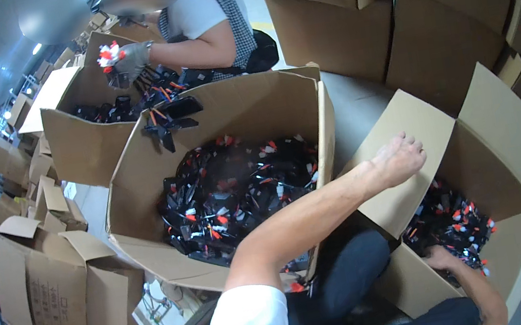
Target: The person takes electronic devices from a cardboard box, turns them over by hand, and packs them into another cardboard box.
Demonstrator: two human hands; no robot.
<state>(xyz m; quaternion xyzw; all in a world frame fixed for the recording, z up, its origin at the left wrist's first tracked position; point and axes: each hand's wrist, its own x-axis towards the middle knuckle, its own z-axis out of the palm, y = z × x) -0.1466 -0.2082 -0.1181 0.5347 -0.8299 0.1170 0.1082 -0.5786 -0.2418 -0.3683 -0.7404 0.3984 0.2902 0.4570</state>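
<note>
My left hand (pixel 400 160) is raised over a flap of the right cardboard box (pixel 498 174), back upward. Its fingers curl under, and whatever they hold, if anything, is hidden. My right hand (pixel 439 258) reaches inside that box, at the near edge of a heap of small black pieces with red and white tips (pixel 453 221). Those fingers look bent among the pieces, and I cannot make out what is in them. Under my left forearm stands a larger open box (pixel 134 208), holding a heap of similar black pieces (pixel 238 190). Black parts with orange strips (pixel 172 119) hang over its far rim.
Across from me a person's gloved hand (pixel 132 61) holds a red-and-white bunch above another open box (pixel 82 147). Big closed cartons (pixel 328 34) are stacked at the back right. Open cartons (pixel 55 293) crowd the left, beside a tray with wires (pixel 164 309).
</note>
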